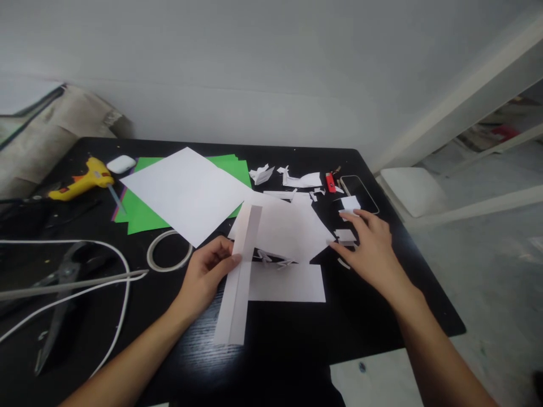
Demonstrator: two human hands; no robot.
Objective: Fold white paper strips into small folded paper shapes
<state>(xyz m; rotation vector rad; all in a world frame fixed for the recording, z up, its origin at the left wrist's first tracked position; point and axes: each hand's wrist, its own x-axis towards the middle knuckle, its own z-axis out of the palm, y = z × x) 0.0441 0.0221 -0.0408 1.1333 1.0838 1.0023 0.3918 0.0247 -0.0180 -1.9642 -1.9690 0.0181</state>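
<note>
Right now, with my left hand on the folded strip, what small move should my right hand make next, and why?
Probably pinch the small white paper piece at the fingertips of the right hand and lift it. That hand lies open beside the folded card, while the left hand grips the long folded strip.

Tiny paper cutouts (274, 261), shapes indistinct

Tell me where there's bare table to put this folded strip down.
Bare: the near table edge below the white card, toward you. Crowded: scraps and phone by the right hand; cable, pliers, glue gun beyond the left hand holding the folded strip.
</note>
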